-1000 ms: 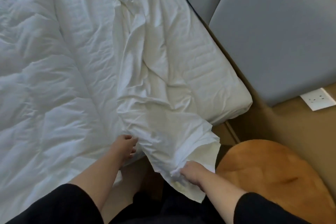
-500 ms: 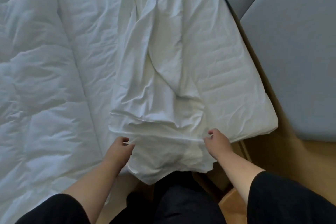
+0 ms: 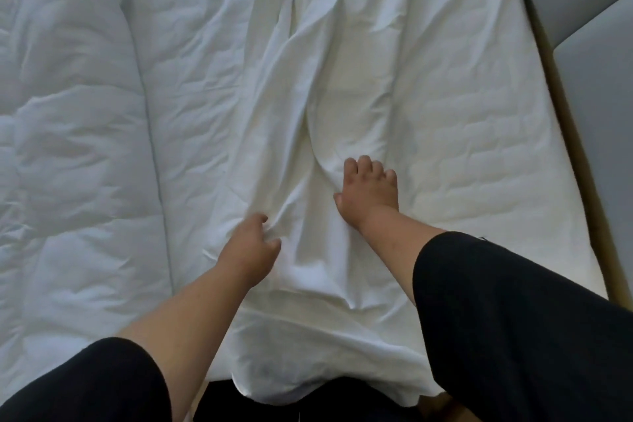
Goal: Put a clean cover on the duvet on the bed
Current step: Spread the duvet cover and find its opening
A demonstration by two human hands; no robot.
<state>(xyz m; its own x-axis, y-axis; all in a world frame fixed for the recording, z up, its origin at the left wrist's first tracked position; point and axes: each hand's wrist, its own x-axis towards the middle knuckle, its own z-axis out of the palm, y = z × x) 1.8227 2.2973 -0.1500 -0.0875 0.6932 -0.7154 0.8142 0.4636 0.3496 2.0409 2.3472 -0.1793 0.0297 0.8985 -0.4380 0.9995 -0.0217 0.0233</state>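
Both hands have moved up the cover point(image 3: 308, 134): left hand point(image 3: 251, 252) pinches a fold, right hand point(image 3: 370, 192) presses spread. Light, limp cloth; probably best gripped at corners.

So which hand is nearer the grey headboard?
The right. The right hand lies on the cover toward the bed's right side, closer to the grey headboard. The left hand grips cover folds farther left.
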